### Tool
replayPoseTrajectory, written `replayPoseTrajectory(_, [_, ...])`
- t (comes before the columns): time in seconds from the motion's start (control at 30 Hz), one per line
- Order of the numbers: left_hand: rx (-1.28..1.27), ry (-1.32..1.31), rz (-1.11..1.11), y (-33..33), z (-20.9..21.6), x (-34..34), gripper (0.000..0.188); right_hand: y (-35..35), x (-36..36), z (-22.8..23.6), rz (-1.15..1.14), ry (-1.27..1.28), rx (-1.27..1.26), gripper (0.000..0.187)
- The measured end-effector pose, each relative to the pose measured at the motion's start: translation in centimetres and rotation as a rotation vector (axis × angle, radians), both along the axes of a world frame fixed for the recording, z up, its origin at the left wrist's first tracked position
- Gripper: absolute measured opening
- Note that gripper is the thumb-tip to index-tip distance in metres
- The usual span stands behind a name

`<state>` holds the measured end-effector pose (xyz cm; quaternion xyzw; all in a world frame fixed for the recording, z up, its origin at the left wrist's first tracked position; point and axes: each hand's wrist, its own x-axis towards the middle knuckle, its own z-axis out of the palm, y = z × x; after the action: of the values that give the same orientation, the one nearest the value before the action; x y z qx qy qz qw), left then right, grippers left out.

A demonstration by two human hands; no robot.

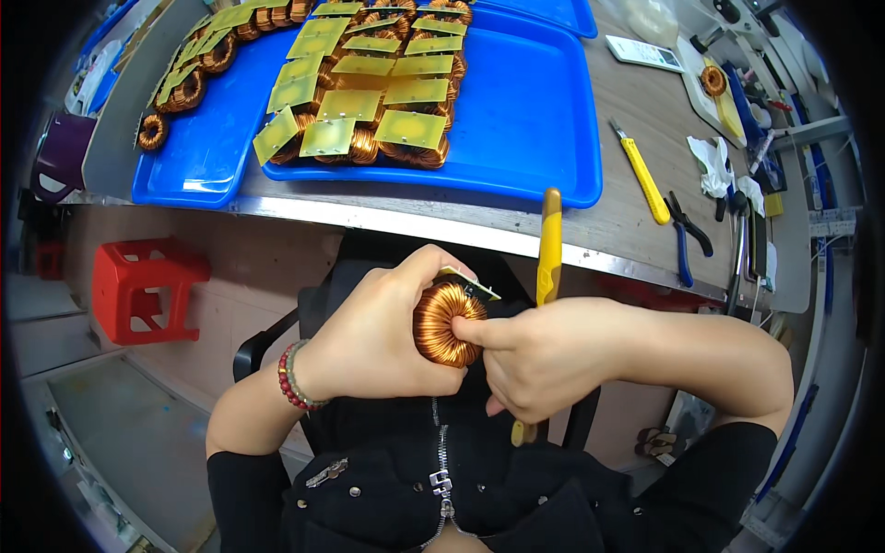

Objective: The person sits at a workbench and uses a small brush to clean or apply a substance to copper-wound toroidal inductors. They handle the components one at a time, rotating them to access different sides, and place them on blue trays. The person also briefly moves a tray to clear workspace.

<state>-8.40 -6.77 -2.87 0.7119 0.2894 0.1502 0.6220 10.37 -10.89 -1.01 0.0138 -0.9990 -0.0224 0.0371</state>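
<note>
Above my lap, my left hand [378, 323] is wrapped round a copper-wound toroid coil [439, 324]. A small yellow-green board [470, 282] sits at the coil's upper side, next to my left thumb and fingers. My right hand [544, 355] is closed round a long yellow-handled tool [550, 249], which stands roughly upright through the grip. Its exact kind does not show, and its middle is covered by the hand. With the index finger stretched out, my right hand touches the centre hole of the coil.
On the workbench, a blue tray [525, 101] carries several coils with boards, and another blue tray [198, 170] stands left. A yellow utility knife [643, 180], blue-handled pliers [684, 241] and a white remote-like device [643, 53] lie right. A red stool [138, 276] stands on the floor.
</note>
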Motion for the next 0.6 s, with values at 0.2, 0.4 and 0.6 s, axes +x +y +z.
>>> replayPoseTrajectory(0.2, [0.373, -0.045, 0.141, -0.6, -0.5, -1.1, 0.056, -0.8, 3.8, 3.5, -0.693, -0.118, 0.154, 0.031])
replayPoseTrajectory(0.4, [0.557, -0.234, 0.314, -1.6, -3.0, -1.5, 0.067, -2.6, 3.2, 1.2, -1.196, 0.819, -0.178, 0.027])
replayPoseTrajectory(0.6, [0.525, -0.418, 0.476, -1.9, -4.7, -0.3, 0.062, -4.1, -2.1, -1.1, -1.085, 0.648, -0.011, 0.018])
